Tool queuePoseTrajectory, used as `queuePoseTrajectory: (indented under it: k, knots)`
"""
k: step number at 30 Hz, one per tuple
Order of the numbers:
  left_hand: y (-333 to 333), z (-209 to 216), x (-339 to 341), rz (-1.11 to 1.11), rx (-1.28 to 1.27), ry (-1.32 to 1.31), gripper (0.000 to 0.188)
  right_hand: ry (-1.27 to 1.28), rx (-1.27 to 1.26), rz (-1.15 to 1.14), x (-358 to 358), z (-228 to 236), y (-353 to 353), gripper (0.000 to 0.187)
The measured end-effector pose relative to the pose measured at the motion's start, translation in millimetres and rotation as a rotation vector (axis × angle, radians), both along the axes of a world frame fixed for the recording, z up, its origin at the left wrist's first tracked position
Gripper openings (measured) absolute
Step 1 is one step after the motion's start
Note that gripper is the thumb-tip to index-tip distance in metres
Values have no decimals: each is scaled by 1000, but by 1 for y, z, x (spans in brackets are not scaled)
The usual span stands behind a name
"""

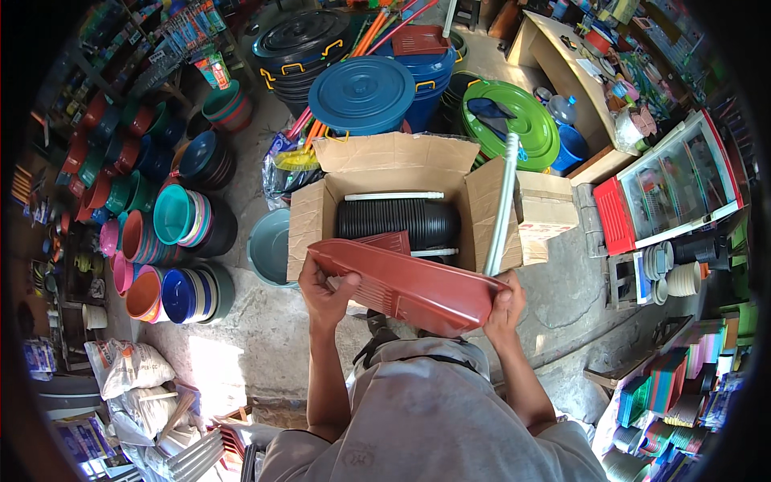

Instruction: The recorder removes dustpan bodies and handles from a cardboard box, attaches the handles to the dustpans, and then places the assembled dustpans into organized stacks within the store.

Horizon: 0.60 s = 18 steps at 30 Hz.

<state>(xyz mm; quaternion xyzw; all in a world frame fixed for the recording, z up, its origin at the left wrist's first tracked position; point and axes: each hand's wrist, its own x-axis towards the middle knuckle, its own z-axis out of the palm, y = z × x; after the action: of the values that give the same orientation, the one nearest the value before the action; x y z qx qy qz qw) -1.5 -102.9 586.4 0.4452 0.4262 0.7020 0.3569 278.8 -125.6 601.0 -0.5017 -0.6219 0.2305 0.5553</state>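
A reddish-brown plastic dustpan [418,281] is held tilted in front of my body, over the near side of an open cardboard box [397,153]. Its left end is gripped by my left hand [328,296], thumb on the near face. My right hand [504,309] is closed round the right end, by the foot of a pale metal tube handle [503,205] that stands up from there. Inside the box lies a stack of nested black ribbed plastic pieces [393,223], with pale tubes [393,196] beside it. Another red ribbed piece [389,241] shows partly behind the dustpan.
Beyond the box stand large lidded bins, one with a blue lid [361,92], one with a green lid [522,124]. Stacked basins and buckets [173,213] fill the left. A grey basin [271,247] sits beside the box. At right is a red-framed glass case [671,185].
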Motion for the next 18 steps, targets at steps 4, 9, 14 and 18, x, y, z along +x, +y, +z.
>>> queuePoseTrajectory:
  k: [4,9,14,18]
  knots:
    - [-10,18,-8,-190,-105,97,40,61,-226,-71,8,-7,13,37]
    - [-19,41,4,-311,-187,231,35,750,-459,-107,11,-21,17,30]
    - [-17,45,11,-552,-198,245,29,1058,-623,-99,34,-13,28,46]
    - [-21,59,14,-724,-299,251,29,1169,-623,-32,54,-15,34,58]
